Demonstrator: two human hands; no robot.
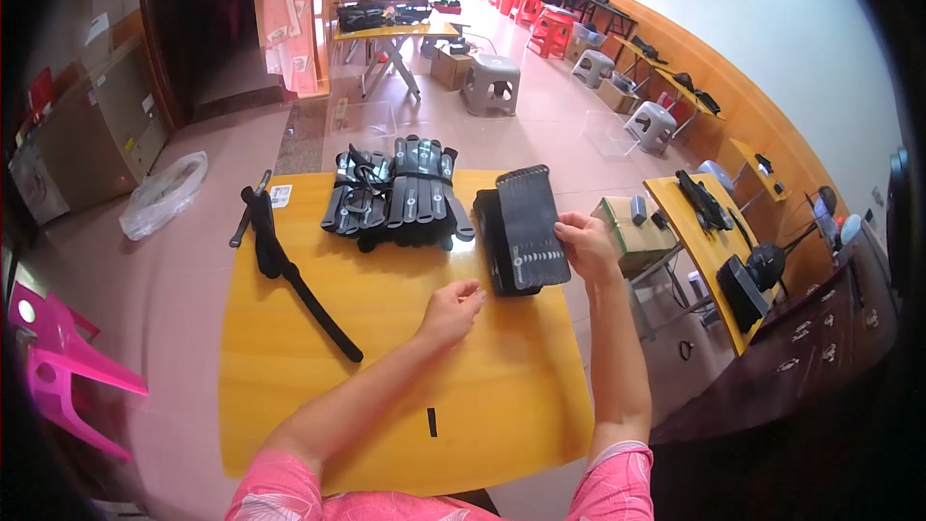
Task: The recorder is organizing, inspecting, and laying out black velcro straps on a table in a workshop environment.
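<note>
A stack of flat black straps [533,232] with rounded ends, slightly fanned, tilts up at the right side of the yellow table. My right hand [586,243] pinches its right edge between thumb and fingers. Beneath and to its left shows another dark pile [494,241]. My left hand [451,313] hovers over the table just left of the stack, apart from it, fingers curled together; whatever they hold, if anything, is hidden. Beyond it lie bundled black straps [420,188] tied across the middle. One long black strap [289,270] stretches along the table's left part.
A short black strip [432,422] lies on the table [386,453] near me. To the right stand a cardboard box [632,236] and a side table [694,251] with black items. A pink stool [72,367] and a plastic bag [166,195] are at left. Two people sit far back.
</note>
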